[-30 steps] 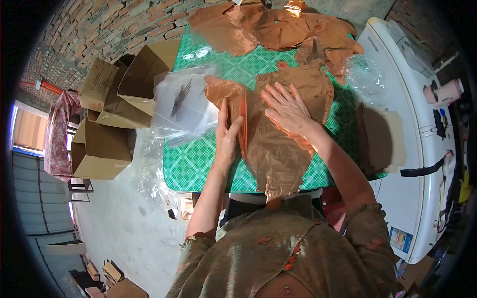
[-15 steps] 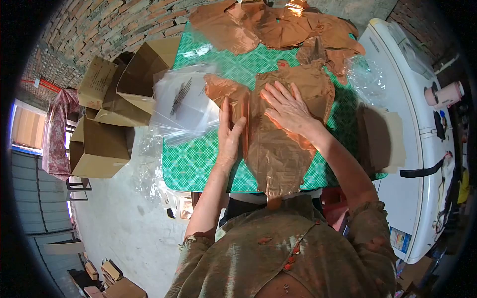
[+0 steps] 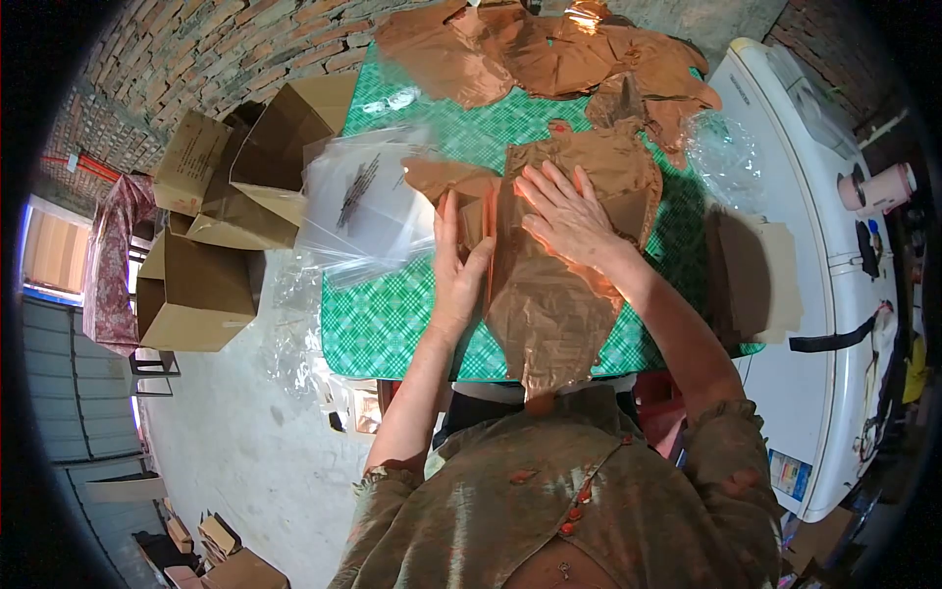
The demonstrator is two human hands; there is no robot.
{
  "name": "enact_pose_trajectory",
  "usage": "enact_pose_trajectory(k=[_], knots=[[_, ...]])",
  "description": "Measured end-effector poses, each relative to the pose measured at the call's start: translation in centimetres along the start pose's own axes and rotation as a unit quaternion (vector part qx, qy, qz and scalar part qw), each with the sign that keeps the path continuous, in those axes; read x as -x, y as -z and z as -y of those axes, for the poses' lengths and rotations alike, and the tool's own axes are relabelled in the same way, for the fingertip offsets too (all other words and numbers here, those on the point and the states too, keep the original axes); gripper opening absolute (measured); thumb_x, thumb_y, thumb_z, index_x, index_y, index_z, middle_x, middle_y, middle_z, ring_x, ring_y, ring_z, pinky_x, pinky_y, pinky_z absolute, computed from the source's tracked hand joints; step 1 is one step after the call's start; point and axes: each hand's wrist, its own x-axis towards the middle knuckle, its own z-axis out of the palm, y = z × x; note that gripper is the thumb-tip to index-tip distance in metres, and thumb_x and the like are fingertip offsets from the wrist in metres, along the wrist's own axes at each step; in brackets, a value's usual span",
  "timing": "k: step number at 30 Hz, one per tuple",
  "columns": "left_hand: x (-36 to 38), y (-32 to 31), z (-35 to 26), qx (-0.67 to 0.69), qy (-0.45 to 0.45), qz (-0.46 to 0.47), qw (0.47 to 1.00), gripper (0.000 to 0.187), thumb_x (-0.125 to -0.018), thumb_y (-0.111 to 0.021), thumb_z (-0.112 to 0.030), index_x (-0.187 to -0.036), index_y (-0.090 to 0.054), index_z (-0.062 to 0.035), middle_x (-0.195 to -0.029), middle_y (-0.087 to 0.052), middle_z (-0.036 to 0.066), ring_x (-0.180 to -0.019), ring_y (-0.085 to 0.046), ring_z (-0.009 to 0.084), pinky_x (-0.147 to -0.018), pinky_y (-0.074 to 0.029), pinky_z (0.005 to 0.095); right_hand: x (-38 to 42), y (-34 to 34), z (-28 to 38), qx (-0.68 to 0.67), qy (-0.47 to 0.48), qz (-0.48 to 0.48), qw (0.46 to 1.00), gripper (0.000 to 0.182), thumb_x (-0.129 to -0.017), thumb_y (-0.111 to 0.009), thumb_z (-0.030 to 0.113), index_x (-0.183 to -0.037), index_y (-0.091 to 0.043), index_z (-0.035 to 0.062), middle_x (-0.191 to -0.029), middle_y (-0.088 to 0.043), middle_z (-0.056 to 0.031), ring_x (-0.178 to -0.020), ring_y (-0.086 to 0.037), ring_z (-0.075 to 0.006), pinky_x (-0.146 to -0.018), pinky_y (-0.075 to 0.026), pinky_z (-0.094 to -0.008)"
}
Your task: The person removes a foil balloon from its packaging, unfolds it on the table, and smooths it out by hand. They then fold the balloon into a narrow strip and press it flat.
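Observation:
A flat copper-coloured foil balloon [image 3: 549,314], crinkled along its edges, lies in front of me on a table with a green checked cover [image 3: 378,329]. My right hand [image 3: 574,211] presses on its upper middle, palm down with the fingers spread. On the balloon's left side, a shiny flap [image 3: 442,177] is partly folded and raised. My left hand [image 3: 459,270] rests along this flap, fingers stretched and thumb apart at the fold. The underside of the flap and part of the left palm are hidden.
More copper foil balloons [image 3: 559,59] lie along the table's far edge. Clear plastic bags [image 3: 358,211] are at the left, and crumpled clear plastic [image 3: 721,147] at the right. Open cardboard boxes [image 3: 201,290] stand left of the table, a white refrigerator [image 3: 785,196] right of it.
The flap under my left hand has shifted and its fold looks wider and more raised. My left hand has moved very slightly; my right hand stays in place.

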Motion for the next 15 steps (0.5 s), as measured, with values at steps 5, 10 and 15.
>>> enact_pose_trajectory(k=[5,10,15], knots=[[-1.2,-1.5,-0.7,-0.109,-0.133,0.063,0.983,0.082,-0.091,-0.071,-0.016,-0.16,-0.029,-0.0005,-0.169,-0.017,0.026,-0.158,-0.016,0.0371,-0.126,-0.019,0.0437,-0.2,-0.1,-0.3,0.045,0.005,0.027,0.999,0.065,-0.104,-0.044,0.045,-0.161,-0.033,0.0144,-0.17,-0.025,-0.0063,-0.159,-0.013,-0.0271,-0.126,-0.005,-0.0601],[-1.7,-3.8,-1.7,-0.146,-0.17,0.252,0.942,0.086,-0.088,-0.075,-0.018,-0.162,-0.032,-0.009,-0.17,-0.018,0.023,-0.158,-0.018,0.0368,-0.126,-0.021,0.0472,-0.1,0.0,-0.4,0.036,0.021,0.031,0.999,0.069,-0.099,-0.05,0.048,-0.158,-0.038,0.0144,-0.166,-0.032,-0.0102,-0.157,-0.018,-0.0298,-0.126,-0.008,-0.0614],[-2.5,-2.6,-2.4,-0.066,-0.143,0.268,0.951,0.073,-0.088,-0.074,-0.016,-0.155,-0.045,-0.0106,-0.163,-0.033,0.024,-0.148,-0.037,0.0425,-0.121,-0.032,0.0478,0.0,-1.2,-1.5,-0.023,0.048,-0.015,0.998,0.065,-0.097,-0.053,0.044,-0.155,-0.042,0.0156,-0.164,-0.035,-0.0127,-0.155,-0.024,-0.0342,-0.126,-0.014,-0.0563]])
